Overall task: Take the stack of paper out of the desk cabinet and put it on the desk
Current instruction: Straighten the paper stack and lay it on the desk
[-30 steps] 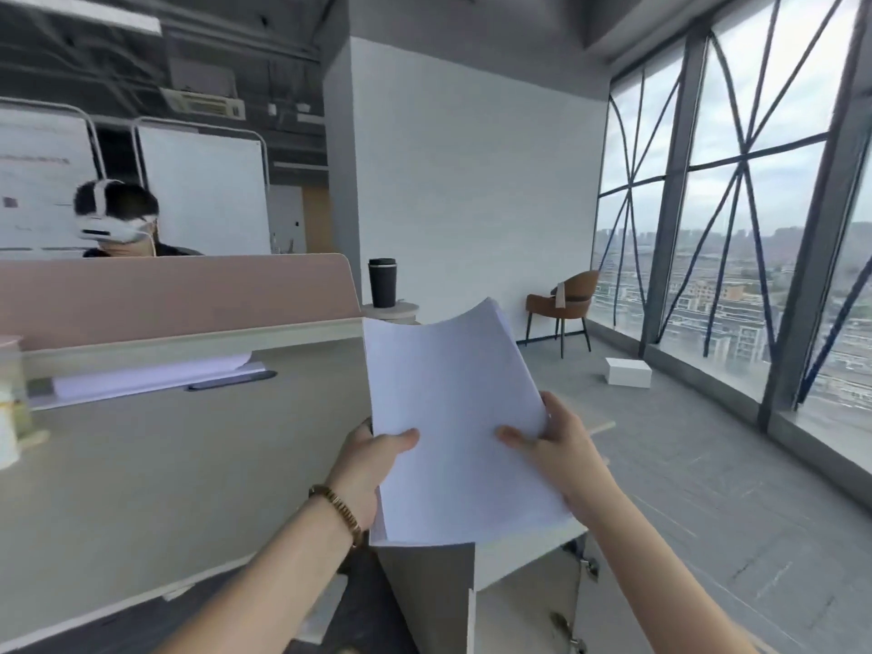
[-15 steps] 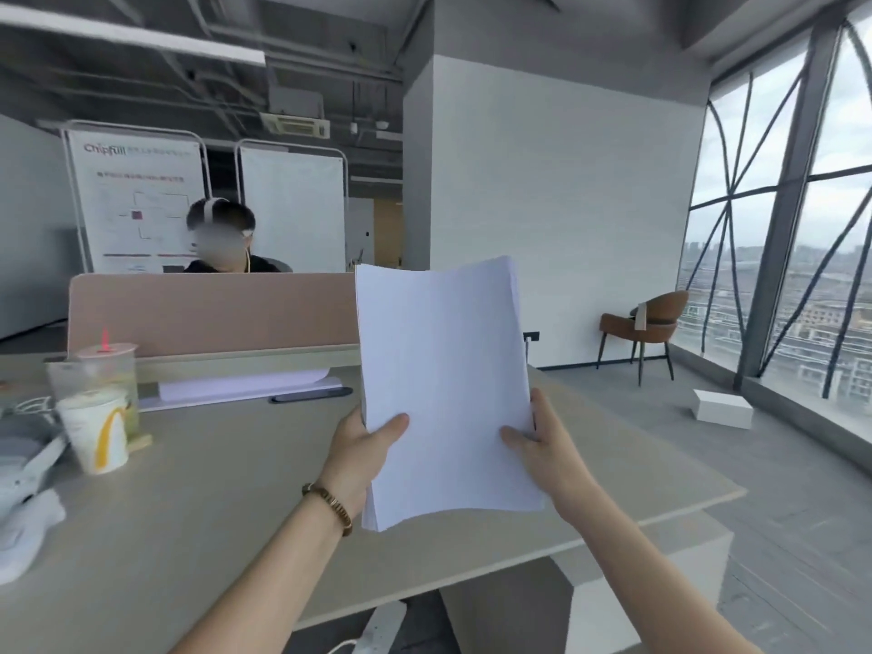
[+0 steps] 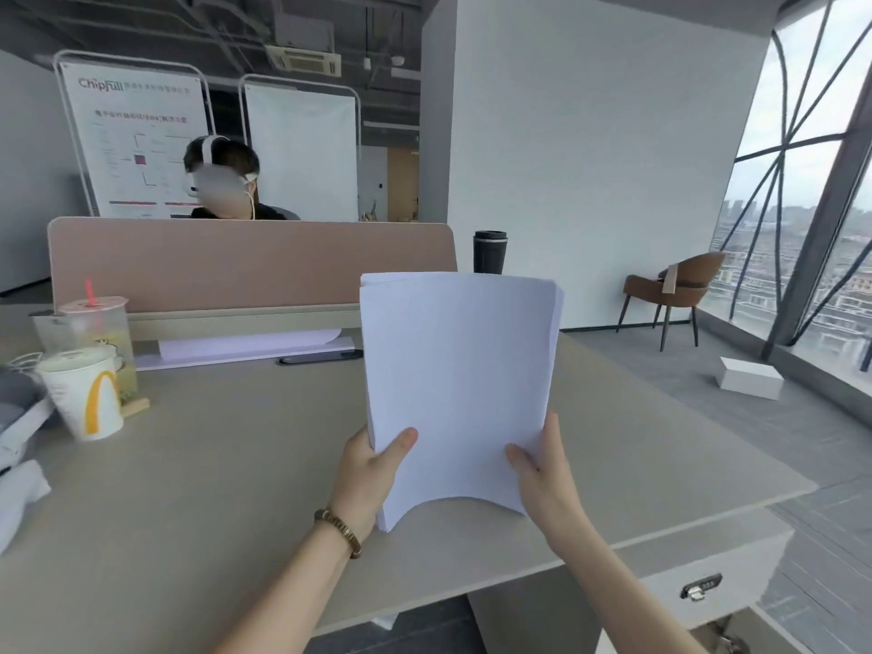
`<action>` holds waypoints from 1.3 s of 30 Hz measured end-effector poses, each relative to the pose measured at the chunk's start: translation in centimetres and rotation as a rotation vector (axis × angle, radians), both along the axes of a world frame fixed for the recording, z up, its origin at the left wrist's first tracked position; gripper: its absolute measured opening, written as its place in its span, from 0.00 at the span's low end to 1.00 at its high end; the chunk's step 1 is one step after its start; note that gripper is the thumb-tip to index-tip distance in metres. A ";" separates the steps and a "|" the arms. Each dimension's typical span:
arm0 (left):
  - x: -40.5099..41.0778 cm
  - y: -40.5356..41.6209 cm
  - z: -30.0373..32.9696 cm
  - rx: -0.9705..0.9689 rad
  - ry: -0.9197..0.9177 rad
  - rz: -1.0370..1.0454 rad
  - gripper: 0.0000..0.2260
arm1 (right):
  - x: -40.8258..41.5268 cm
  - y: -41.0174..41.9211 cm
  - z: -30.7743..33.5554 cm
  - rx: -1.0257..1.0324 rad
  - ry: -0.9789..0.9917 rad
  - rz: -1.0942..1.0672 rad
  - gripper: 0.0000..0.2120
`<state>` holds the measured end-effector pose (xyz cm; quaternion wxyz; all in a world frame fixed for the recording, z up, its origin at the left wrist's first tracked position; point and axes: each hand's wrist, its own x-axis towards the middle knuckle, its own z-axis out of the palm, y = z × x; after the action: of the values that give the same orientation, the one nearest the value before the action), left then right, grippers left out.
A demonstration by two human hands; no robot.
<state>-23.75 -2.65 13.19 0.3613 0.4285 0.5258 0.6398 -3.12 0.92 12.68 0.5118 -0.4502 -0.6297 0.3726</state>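
Standing upright — paper stack (image 3: 460, 384), long axis vertical.

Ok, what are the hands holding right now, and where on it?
Both grip the stack of paper at its lower corners: left hand on the lower left edge, right hand on the lower right.

Single view only, from the camera on my head; no second view to overlap with. It looks forward and slightly down across the beige tabletop (image 3: 198, 488), wide-angle, with straight lines bowing at the edges. My forearms enter from the bottom edge, close to the lens. Straight ahead stands the pinkish-tan fabric desk divider (image 3: 245, 262); the tall glass window wall (image 3: 802, 228) runs down the right side.
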 end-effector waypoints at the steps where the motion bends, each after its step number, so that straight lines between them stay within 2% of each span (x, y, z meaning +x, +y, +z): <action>1: 0.0 -0.1 -0.2 -0.003 -0.017 0.009 0.04 | 0.0 0.0 -0.1 0.003 0.000 0.006 0.15; 5: -0.2 -0.3 0.2 -0.028 -0.043 -0.036 0.04 | 0.4 0.0 0.6 -0.007 0.064 0.070 0.14; 8: -0.6 -0.3 1.6 0.050 -0.047 -0.053 0.10 | 0.7 0.4 2.9 0.021 0.117 0.071 0.11; 11: -0.4 0.1 2.7 0.121 -0.026 -0.033 0.15 | 0.3 1.2 5.7 0.077 0.161 0.057 0.11; 16: 0.2 1.3 2.3 0.082 -0.021 0.082 0.08 | -1.3 1.4 7.1 0.157 0.125 -0.005 0.12; 19: -0.1 1.9 3.0 0.094 -0.022 0.081 0.07 | -1.4 1.4 7.5 0.189 0.118 -0.032 0.12; 24: 0.0 1.5 0.3 -0.010 -0.047 0.025 0.08 | -1.4 1.2 3.9 0.130 0.119 -0.037 0.11; 28: -0.3 1.7 -1.2 -0.068 0.003 -0.005 0.07 | -0.9 1.8 1.6 0.062 0.111 0.021 0.10; 34: -0.4 1.5 -3.1 -0.136 0.059 0.009 0.06 | -0.7 1.8 -1.4 -0.009 0.116 0.040 0.18; 39: -0.5 1.9 -3.0 -0.122 0.103 0.024 0.07 | -1.1 2.3 -2.2 -0.037 0.104 -0.005 0.14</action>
<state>-24.22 -0.78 10.20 0.3516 0.4317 0.5868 0.5879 -4.18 3.19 10.45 0.5365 -0.4412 -0.5940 0.4057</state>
